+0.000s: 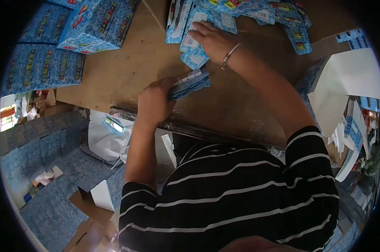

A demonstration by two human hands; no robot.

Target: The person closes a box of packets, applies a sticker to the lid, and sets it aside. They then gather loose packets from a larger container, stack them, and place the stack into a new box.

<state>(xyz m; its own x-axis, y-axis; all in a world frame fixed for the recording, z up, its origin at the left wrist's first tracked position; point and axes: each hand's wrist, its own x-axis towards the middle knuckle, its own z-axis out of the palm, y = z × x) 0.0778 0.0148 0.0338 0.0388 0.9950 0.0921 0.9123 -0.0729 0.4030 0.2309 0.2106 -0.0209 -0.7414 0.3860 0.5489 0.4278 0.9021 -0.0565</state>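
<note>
My left hand (155, 101) is closed around a small stack of flat blue printed packets (191, 86), held just above the wooden table (127, 75). The stack points right, with its layered edges showing. Farther up, my right hand (214, 41), wearing a bracelet on its wrist, lies with fingers stretched over loose blue packets (198, 25) that carry white barcode panels. It touches the top ones, and its fingertips partly cover them. A wider heap of the same packets (261, 12) spreads along the table's far side.
Blue printed boxes (95, 27) are stacked at the table's far left. A string (154, 16) hangs near the top. Large blue cartons (43, 143) and a white bag (106, 136) stand below on the left. An open white carton (345, 80) is at the right.
</note>
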